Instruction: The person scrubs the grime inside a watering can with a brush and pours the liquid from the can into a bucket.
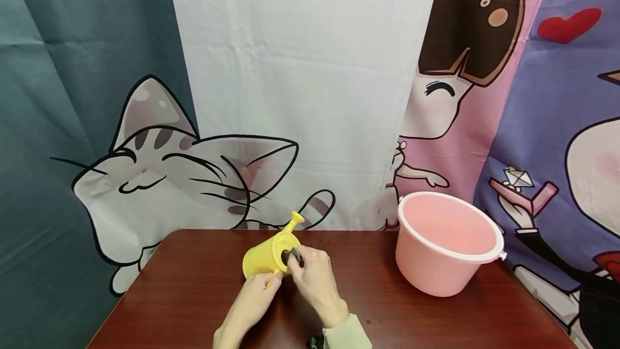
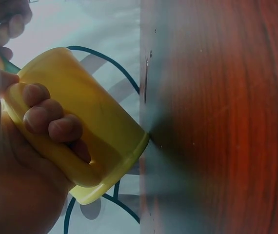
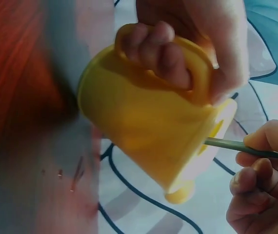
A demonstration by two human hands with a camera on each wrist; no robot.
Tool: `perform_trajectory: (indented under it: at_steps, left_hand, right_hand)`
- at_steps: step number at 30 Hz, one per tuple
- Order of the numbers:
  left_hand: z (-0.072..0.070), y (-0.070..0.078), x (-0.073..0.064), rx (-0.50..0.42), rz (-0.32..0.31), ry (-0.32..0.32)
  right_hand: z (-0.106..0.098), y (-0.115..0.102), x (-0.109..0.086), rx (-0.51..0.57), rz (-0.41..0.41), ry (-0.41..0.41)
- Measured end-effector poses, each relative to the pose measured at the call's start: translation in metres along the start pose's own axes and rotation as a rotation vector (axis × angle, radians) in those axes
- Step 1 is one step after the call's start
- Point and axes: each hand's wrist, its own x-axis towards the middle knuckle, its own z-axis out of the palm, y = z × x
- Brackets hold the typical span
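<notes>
A yellow watering can (image 1: 259,259) is held tilted over the table, its lower edge right at the tabletop and its short spout (image 1: 293,222) pointing up and away. My left hand (image 1: 254,298) grips the can's handle, fingers curled through the loop, as the left wrist view shows. With thumb and fingers, my right hand (image 1: 315,279) pinches a thin dark green rod-like tool (image 3: 227,144). Its far end goes into the can's round top opening and is hidden inside, so I cannot tell what kind of tool it is.
A pink bucket (image 1: 428,268) with a pale rim stands at the right of the brown wooden table (image 1: 194,279). Behind the table's far edge hangs a printed cloth (image 1: 300,69) with a cartoon cat and other figures. A small dark object (image 1: 316,341) shows beside the right sleeve.
</notes>
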Motion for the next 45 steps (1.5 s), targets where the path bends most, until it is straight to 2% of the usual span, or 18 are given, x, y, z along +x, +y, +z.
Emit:
perform_trajectory:
  at_steps: [4,10,15,23,29,37,45]
  left_hand:
    - [-0.001,0.001,0.000,0.003,-0.001,-0.010]
    - [-0.001,0.000,0.002,0.005,0.003,-0.009]
    - [0.000,-0.001,0.001,0.010,0.000,-0.009]
    - [-0.002,0.000,0.000,-0.015,-0.029,-0.022]
    - [-0.001,0.000,0.000,-0.006,-0.012,-0.023]
    - [0.000,-0.002,-0.001,-0.010,-0.015,-0.032]
    - [0.000,-0.002,0.000,-0.010,-0.021,-0.034]
  right_hand:
    - [0.005,0.003,-0.003,-0.001,0.032,-0.030]
    - [0.011,0.008,-0.005,-0.016,0.035,-0.038]
    - [0.006,0.005,-0.003,-0.002,0.030,-0.021]
    - [-0.007,-0.003,0.003,-0.028,-0.025,0.033]
    - [-0.005,0.001,0.002,-0.026,0.009,0.032]
    - [0.004,0.005,-0.004,-0.009,0.086,-0.076]
    - [0.009,0.009,-0.007,-0.035,0.100,-0.103]
